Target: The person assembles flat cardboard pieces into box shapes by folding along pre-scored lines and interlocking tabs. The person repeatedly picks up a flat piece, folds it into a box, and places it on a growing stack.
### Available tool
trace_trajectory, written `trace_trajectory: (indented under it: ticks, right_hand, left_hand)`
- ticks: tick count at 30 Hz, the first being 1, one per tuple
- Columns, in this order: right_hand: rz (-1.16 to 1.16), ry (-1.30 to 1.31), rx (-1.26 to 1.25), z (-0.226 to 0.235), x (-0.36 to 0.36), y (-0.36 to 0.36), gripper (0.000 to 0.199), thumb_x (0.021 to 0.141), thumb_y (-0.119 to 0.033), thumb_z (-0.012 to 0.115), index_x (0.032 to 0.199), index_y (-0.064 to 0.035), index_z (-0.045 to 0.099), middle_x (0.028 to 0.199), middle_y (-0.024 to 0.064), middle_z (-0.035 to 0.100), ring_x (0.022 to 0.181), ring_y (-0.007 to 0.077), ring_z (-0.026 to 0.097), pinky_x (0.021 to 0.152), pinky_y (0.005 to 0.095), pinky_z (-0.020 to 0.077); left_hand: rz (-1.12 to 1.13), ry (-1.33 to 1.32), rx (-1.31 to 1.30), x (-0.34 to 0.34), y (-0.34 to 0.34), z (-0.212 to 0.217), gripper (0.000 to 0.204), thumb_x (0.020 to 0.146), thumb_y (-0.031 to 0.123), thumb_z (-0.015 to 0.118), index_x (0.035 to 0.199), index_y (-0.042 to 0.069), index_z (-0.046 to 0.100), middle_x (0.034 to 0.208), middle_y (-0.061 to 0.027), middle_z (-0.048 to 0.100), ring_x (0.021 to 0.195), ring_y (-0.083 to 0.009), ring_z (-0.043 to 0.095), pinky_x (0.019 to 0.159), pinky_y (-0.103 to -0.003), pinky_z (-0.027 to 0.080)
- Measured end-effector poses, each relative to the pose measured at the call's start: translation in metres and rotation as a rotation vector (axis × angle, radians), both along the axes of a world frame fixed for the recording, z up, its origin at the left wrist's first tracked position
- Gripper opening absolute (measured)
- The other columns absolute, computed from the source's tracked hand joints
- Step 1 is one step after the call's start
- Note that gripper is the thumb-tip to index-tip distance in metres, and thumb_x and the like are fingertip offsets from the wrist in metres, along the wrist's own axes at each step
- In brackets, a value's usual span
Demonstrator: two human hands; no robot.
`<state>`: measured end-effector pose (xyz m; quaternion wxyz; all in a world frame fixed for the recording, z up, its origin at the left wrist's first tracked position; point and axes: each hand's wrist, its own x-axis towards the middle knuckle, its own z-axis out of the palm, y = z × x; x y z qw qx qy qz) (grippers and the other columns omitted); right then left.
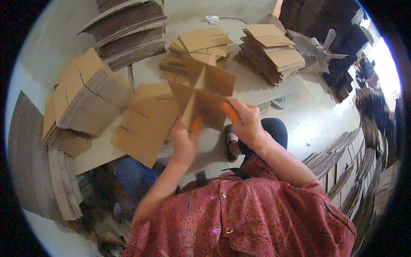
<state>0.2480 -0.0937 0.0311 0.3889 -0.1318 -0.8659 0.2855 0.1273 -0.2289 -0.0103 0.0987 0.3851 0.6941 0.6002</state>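
In front of me, both hands hold a cardboard divider [209,112] made of slotted brown panels crossing each other. My left hand [184,143] closes on its lower left edge, a little blurred. The right edge is pinched by my right hand [248,122]. Orange covers show on digits of both hands. Close to my left hand lies a flat slotted cardboard sheet [147,124], partly over the table edge. Just behind the divider is a loose pile of cardboard pieces [205,40], partly hidden by it.
A thick stack of slotted cardboard [94,92] stands at left, another stack [274,53] at back right. Bundled cardboard [128,36] is piled high at back left. A fan [319,51] stands beyond the right stack. More cardboard sheets [342,160] line the right side.
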Motion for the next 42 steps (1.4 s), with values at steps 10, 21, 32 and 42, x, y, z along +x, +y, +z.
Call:
trace_trajectory:
  ticks: [10, 21, 32, 42]
  right_hand:
    - [0.045, -0.159, -0.428, 0.041, -0.014, 0.020, 0.068, 0.085, -0.037, 0.056, 0.130, 0.0065, 0.029, 0.120, 0.0173, 0.051, 0.111, 0.0226, 0.048, 0.094, 0.0314, 0.0365]
    - [0.315, -0.433, -0.589, 0.062, 0.007, 0.032, 0.055, 0.081, -0.038, 0.062, 0.120, -0.0012, 0.049, 0.106, 0.0066, 0.059, 0.093, 0.0124, 0.054, 0.081, 0.0271, 0.0442]
    - [0.476, -0.515, -0.842, 0.069, -0.014, 0.026, 0.043, 0.086, -0.030, 0.054, 0.118, -0.0012, 0.049, 0.115, 0.0065, 0.054, 0.101, 0.0124, 0.049, 0.087, 0.0277, 0.0403]
    - [-0.015, -0.029, -0.251, 0.124, 0.039, 0.049, 0.032, 0.083, -0.008, 0.055, 0.114, -0.0003, 0.051, 0.100, 0.0067, 0.060, 0.090, 0.0100, 0.053, 0.078, 0.0243, 0.0424]
  left_hand:
    - [-0.227, 0.161, 0.162, 0.024, 0.021, 0.000, 0.065, 0.089, 0.025, 0.046, 0.138, -0.001, 0.010, 0.142, -0.0167, 0.017, 0.132, -0.0258, 0.016, 0.106, -0.034, 0.014]
    - [-0.401, -0.096, 0.212, 0.039, 0.036, -0.001, 0.072, 0.089, 0.027, 0.047, 0.139, 0.000, 0.003, 0.144, -0.0154, 0.014, 0.133, -0.0235, 0.012, 0.107, -0.035, 0.012]
    - [-0.310, 0.237, 0.180, 0.045, 0.043, -0.005, 0.066, 0.083, 0.014, 0.054, 0.136, -0.003, 0.018, 0.142, -0.0218, 0.016, 0.132, -0.0326, 0.014, 0.107, -0.038, 0.012]
    - [-0.338, 0.364, 0.043, 0.045, 0.016, -0.022, 0.056, 0.087, 0.025, 0.053, 0.131, -0.001, 0.032, 0.139, -0.0238, 0.023, 0.128, -0.0338, 0.025, 0.105, -0.039, 0.019]
